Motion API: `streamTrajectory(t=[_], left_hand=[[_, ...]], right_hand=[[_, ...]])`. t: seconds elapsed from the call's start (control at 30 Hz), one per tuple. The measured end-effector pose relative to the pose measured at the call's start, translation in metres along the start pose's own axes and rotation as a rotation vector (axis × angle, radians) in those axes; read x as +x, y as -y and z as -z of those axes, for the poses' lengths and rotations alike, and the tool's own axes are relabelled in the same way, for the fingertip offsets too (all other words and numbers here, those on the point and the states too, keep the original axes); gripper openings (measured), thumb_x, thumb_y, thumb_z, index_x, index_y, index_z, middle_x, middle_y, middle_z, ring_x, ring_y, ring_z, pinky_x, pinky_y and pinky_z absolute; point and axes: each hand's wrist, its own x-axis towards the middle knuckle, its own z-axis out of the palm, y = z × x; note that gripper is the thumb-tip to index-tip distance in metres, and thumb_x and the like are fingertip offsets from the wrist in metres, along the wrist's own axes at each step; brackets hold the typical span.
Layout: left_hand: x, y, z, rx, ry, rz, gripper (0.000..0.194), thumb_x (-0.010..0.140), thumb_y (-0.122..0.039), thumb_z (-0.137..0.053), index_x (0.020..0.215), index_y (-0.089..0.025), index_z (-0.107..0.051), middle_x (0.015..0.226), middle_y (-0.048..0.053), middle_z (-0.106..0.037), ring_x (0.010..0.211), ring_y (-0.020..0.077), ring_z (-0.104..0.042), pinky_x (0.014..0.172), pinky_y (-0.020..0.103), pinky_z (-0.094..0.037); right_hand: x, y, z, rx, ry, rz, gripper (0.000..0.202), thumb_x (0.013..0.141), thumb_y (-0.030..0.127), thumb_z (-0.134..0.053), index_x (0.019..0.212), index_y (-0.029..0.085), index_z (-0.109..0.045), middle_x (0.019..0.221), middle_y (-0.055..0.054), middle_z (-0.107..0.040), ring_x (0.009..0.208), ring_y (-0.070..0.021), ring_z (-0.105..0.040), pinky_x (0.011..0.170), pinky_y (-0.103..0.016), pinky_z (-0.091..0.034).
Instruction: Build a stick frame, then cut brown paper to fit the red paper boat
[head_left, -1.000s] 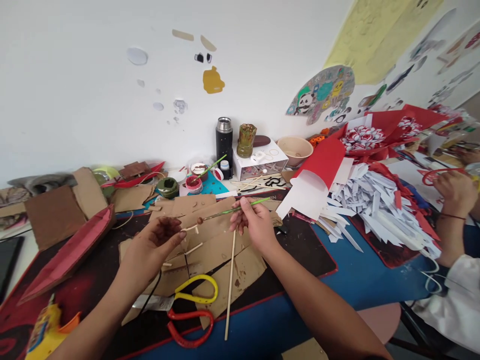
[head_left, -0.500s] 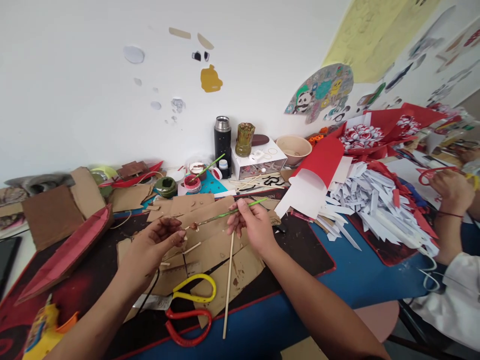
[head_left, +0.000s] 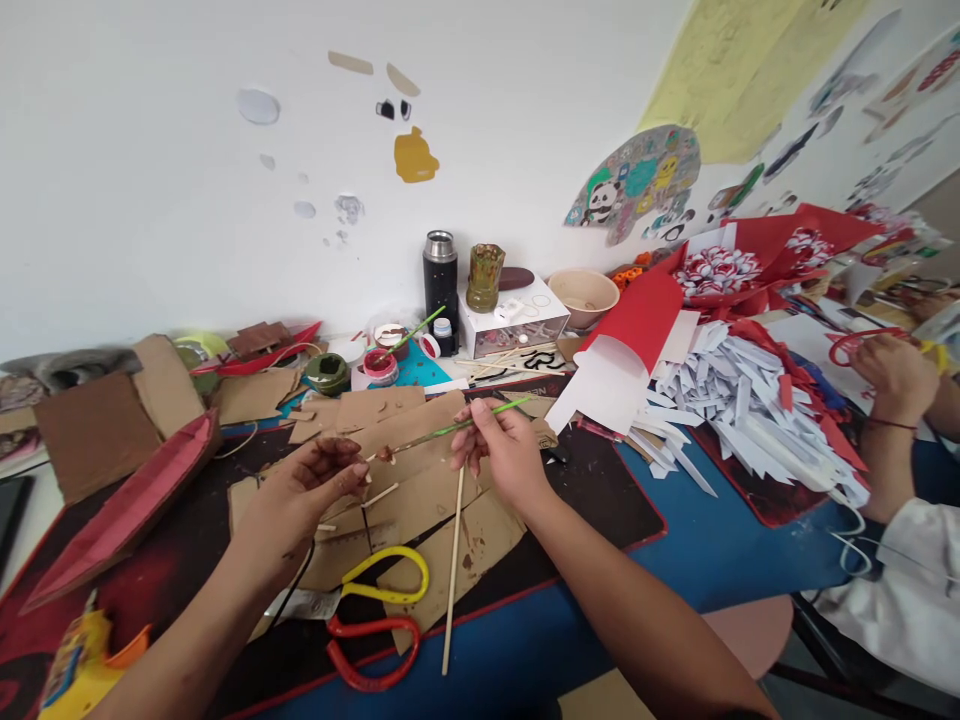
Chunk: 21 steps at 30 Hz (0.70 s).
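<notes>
My right hand (head_left: 508,448) grips a slim green paintbrush (head_left: 431,435), whose brown-coated tip points left. The fingers of my left hand (head_left: 319,492) are pinched together on a small pale wooden stick (head_left: 369,474), mostly hidden by the fingertips. The brush tip is at the stick, close to my left fingertips; whether they touch I cannot tell. Dark paint stains mark my left fingers. Beneath both hands lie paint-spotted cardboard pieces (head_left: 480,540). A long thin wooden stick (head_left: 453,575) lies under my right hand, and scissors (head_left: 386,575) with yellow and red handles lie nearer me.
A pink-lined cardboard boat (head_left: 131,510) and a yellow glue gun (head_left: 82,655) are at left. Paint jars (head_left: 381,366), a black flask (head_left: 440,275) and a white box (head_left: 517,325) stand behind. Paper strips (head_left: 735,400) are heaped at right, beside another person's hand (head_left: 896,380).
The view has shifted slightly. Both hands keep nearly the same pose, with the brush tip still near my left fingertips.
</notes>
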Motion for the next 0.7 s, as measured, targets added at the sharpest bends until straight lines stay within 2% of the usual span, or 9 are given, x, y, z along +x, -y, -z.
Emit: streamTrajectory(t=[0.2, 0.37, 0.57, 0.7], left_hand=[[-0.0008, 0.004, 0.0012, -0.053, 0.002, 0.013, 0.051, 0.058, -0.048, -0.105, 0.092, -0.021, -0.079, 0.093, 0.003, -0.074, 0.078, 0.0178, -0.069, 0.069, 0.028, -0.06], [-0.0021, 0.0062, 0.0032, -0.085, -0.006, 0.002, 0.048, 0.059, -0.046, -0.105, 0.092, -0.022, -0.08, 0.094, 0.002, -0.074, 0.081, 0.0175, -0.07, 0.071, 0.027, -0.061], [-0.0064, 0.0003, 0.0015, -0.144, -0.079, 0.036, 0.055, 0.047, -0.045, -0.109, 0.088, -0.022, -0.081, 0.093, 0.002, -0.075, 0.081, 0.0162, -0.07, 0.071, 0.024, -0.061], [-0.0066, 0.0032, 0.002, -0.175, -0.064, 0.043, 0.054, 0.048, -0.043, -0.109, 0.089, -0.022, -0.081, 0.092, 0.002, -0.075, 0.08, 0.0154, -0.07, 0.071, 0.023, -0.062]], right_hand=[[0.0013, 0.0008, 0.001, 0.019, -0.031, -0.001, 0.061, 0.085, 0.078, -0.08, 0.089, 0.018, -0.069, 0.067, -0.003, -0.076, 0.045, -0.017, -0.071, 0.036, -0.02, -0.041], [0.0002, 0.0021, 0.0017, 0.028, -0.007, 0.006, 0.059, 0.087, 0.078, -0.079, 0.091, 0.019, -0.068, 0.065, -0.002, -0.075, 0.043, -0.016, -0.069, 0.036, -0.02, -0.042], [-0.003, 0.0013, 0.0028, 0.053, -0.02, -0.011, 0.059, 0.085, 0.076, -0.081, 0.089, 0.019, -0.068, 0.066, -0.002, -0.075, 0.042, -0.0155, -0.068, 0.035, -0.019, -0.041], [-0.0051, 0.0038, -0.0003, 0.06, -0.008, -0.011, 0.058, 0.086, 0.076, -0.08, 0.09, 0.019, -0.068, 0.065, -0.002, -0.074, 0.042, -0.0159, -0.068, 0.035, -0.02, -0.04]])
